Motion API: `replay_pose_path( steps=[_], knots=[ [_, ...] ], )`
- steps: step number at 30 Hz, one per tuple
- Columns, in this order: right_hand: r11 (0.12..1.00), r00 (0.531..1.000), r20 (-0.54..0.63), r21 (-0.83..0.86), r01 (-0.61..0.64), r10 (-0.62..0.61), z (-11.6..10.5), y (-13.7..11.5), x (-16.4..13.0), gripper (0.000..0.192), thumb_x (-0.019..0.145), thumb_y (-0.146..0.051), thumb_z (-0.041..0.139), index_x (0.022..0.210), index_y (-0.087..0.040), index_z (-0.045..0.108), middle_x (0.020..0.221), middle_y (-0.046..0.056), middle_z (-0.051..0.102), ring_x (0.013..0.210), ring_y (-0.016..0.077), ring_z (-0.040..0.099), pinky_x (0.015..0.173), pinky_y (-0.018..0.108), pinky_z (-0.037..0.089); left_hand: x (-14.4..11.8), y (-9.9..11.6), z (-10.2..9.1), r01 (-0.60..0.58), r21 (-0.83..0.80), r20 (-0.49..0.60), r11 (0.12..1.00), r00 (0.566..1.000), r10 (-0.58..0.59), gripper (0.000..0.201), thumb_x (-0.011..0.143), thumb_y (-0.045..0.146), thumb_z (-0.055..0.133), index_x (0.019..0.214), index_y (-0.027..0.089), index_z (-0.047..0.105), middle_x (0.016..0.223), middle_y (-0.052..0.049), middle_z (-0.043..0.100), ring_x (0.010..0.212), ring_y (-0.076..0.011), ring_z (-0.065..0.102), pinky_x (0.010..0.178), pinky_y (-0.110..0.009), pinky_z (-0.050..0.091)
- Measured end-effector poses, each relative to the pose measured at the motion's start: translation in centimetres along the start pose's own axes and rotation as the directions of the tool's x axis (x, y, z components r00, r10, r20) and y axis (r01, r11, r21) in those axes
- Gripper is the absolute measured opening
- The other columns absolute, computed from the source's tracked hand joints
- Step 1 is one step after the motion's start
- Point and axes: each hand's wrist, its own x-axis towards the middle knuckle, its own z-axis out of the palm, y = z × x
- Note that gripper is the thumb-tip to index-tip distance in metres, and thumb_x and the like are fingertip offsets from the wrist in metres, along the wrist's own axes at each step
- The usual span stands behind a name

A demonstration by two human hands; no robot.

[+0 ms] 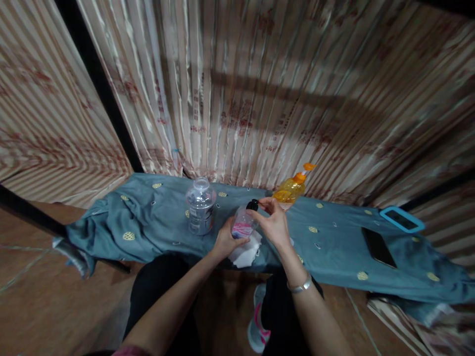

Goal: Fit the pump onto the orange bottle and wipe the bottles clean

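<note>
A small clear bottle (pixel 240 220) with a pink and blue label stands tilted between my hands. My left hand (pixel 227 238) is wrapped round its lower body. At its top, the fingers of my right hand (pixel 272 217) pinch the black cap (pixel 253 204); whether the cap is loose I cannot tell. White tissue (pixel 246 253) lies just under the bottle. To the left is a large clear plastic bottle (pixel 201 210), upright and with no cap on its mouth. Behind my right hand stands a yellow pump bottle (pixel 291 190) with an orange pump head.
A blue-grey patterned cloth (pixel 334 247) covers the narrow table. On its right side lie a dark phone (pixel 378 247) and a blue-framed object (pixel 402 219). Dark metal poles and a striped curtain (pixel 237 99) border the table's back and sides.
</note>
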Motion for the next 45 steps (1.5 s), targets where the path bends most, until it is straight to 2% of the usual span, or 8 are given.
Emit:
replay_pose_path(
  steps=[3,9,18,21,25,32,37,45],
  knots=[
    [1.0,0.999,0.032,-0.013,0.015,-0.014,0.5,-0.6,0.7,0.033,0.07,-0.048,0.077,0.085,-0.023,0.061,0.087,0.001,0.065,0.088,0.0212,0.061,0.089,0.04,0.048,0.1,-0.4,0.0,0.006,0.014,-0.001,1.0,1.0,-0.006,0.06,0.059,0.03,0.084,0.109,0.018,0.053,0.099,-0.003,0.068,0.093,-0.0222,0.065,0.082,-0.032,0.051],
    [0.993,0.991,0.131,-0.111,0.042,-0.028,1.1,-1.4,0.4,0.028,0.08,-0.048,0.065,0.092,-0.024,0.057,0.089,0.002,0.064,0.091,0.0224,0.061,0.088,0.039,0.046,0.4,-0.7,-0.1,0.004,0.05,-0.002,0.999,1.0,-0.003,0.055,0.06,0.034,0.085,0.104,0.017,0.056,0.091,-0.002,0.069,0.083,-0.0225,0.067,0.077,-0.034,0.053],
    [0.995,0.949,0.306,-0.029,0.093,-0.08,0.1,-1.0,0.2,0.029,0.091,-0.043,0.053,0.112,-0.024,0.057,0.112,0.005,0.065,0.107,0.0197,0.06,0.097,0.038,0.043,0.3,-1.2,0.1,-0.031,0.031,0.001,0.999,1.0,0.031,0.06,0.061,0.039,0.085,0.109,0.016,0.056,0.094,-0.003,0.069,0.085,-0.0222,0.067,0.078,-0.034,0.054],
    [0.997,0.973,0.223,-0.036,0.074,-0.065,0.6,-1.0,-0.1,0.041,0.083,-0.049,0.062,0.114,-0.023,0.056,0.126,0.008,0.059,0.114,0.0215,0.056,0.102,0.041,0.04,0.0,-1.2,0.5,-0.053,0.01,-0.006,0.999,0.999,0.053,0.063,0.062,0.037,0.084,0.114,0.017,0.055,0.099,-0.004,0.068,0.09,-0.0228,0.066,0.083,-0.036,0.054],
    [0.996,0.999,0.029,-0.087,-0.018,0.021,1.1,-0.6,-0.2,0.047,0.064,-0.051,0.08,0.094,-0.023,0.056,0.12,0.008,0.061,0.108,0.0247,0.058,0.101,0.044,0.041,-0.3,-1.3,0.8,-0.079,0.001,-0.025,0.997,0.997,0.079,0.065,0.062,0.034,0.084,0.118,0.018,0.054,0.105,-0.004,0.067,0.098,-0.0246,0.065,0.087,-0.04,0.054],
    [0.993,0.998,0.04,0.102,-0.053,0.05,-1.0,0.5,0.1,0.051,0.061,-0.05,0.082,0.096,-0.023,0.058,0.115,0.01,0.062,0.113,0.0247,0.057,0.103,0.046,0.041,-0.5,-0.9,0.6,-0.036,0.005,-0.016,0.999,0.999,0.036,0.061,0.063,0.031,0.084,0.115,0.017,0.056,0.104,-0.005,0.067,0.1,-0.0265,0.065,0.09,-0.041,0.053],
    [0.999,0.997,0.076,0.054,-0.001,-0.003,-0.3,0.2,-0.2,0.048,0.065,-0.047,0.081,0.102,-0.024,0.059,0.126,0.009,0.059,0.117,0.0232,0.055,0.105,0.044,0.04,-0.5,-0.7,0.6,-0.036,0.023,-0.018,0.999,0.999,0.037,0.063,0.061,0.031,0.085,0.116,0.017,0.056,0.104,-0.006,0.067,0.1,-0.0266,0.065,0.089,-0.039,0.053],
    [0.991,0.998,0.063,0.126,-0.034,0.026,-1.3,1.0,0.0,0.042,0.066,-0.046,0.08,0.096,-0.024,0.061,0.117,0.008,0.063,0.114,0.0243,0.057,0.103,0.046,0.041,-0.5,-1.0,0.7,-0.062,0.038,-0.025,0.997,0.998,0.063,0.063,0.063,0.03,0.084,0.117,0.016,0.055,0.105,-0.007,0.067,0.1,-0.027,0.065,0.09,-0.044,0.053]
  ],
)
